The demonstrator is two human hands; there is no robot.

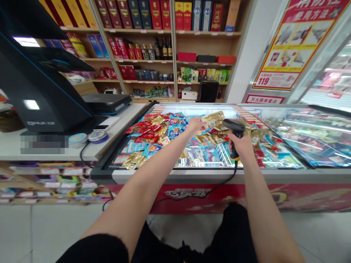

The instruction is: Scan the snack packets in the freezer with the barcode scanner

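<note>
In the head view, my right hand [243, 146] is wrapped round the handle of a black barcode scanner [234, 126], whose cable hangs down over the freezer's front. The scanner's head points left, towards a gold snack packet [214, 119]. My left hand [196, 125] pinches that packet by its left end, above the glass top. More gold packets [216, 138] lie between and below my hands. To the left spreads a heap of red packets [148, 133], with blue packets [174, 131] beside it. Another pile of gold packets [256, 133] lies right of the scanner.
The packets lie on a glass-topped chest freezer [175, 178]. At the left, a counter [109, 140] carries a black checkout terminal [41, 95], a flat scale [106, 102] and two round tubs. Shelves [174, 47] of boxes and bottles stand behind. The scanner's cable [192, 197] loops across the freezer's front.
</note>
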